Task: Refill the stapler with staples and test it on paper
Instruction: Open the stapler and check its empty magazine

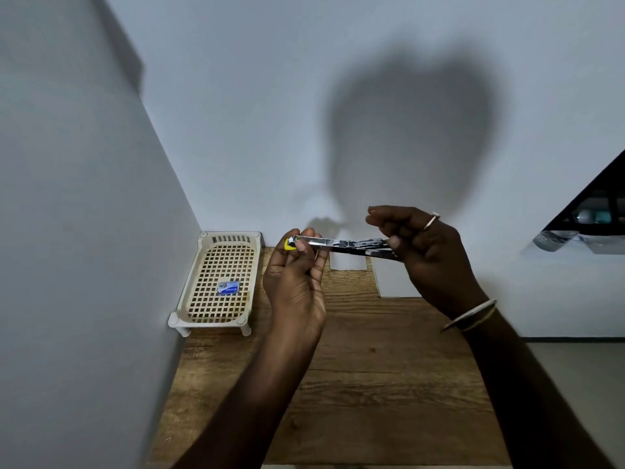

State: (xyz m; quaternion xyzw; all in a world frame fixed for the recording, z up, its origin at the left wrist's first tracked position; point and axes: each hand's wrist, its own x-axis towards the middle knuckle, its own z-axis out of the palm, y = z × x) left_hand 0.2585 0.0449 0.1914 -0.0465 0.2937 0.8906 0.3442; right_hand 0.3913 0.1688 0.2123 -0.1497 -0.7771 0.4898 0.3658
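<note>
Metal shows between the two hands: the stapler (341,244), a long silvery bar with a yellow tip at its left end, is held level in the air above the far part of the wooden table (372,384). The left hand (297,286) pinches the yellow-tipped end between thumb and fingertips (301,244), the palm turned toward the camera. The right hand (429,255) closes its thumb and lower fingers on the other end, where the mechanism looks opened out, while its forefinger arches above the bar without touching it. That hand wears a ring (431,221), and bangles (470,316) circle the wrist.

Beneath the stapler, two pieces of white paper (392,279) lie flat on the table near the wall, partly hidden by the hands. To the left, against the side wall, stands a cream plastic lattice tray (220,282) on short legs, and a small blue box of staples (228,288) lies inside it, well apart from the hands.
</note>
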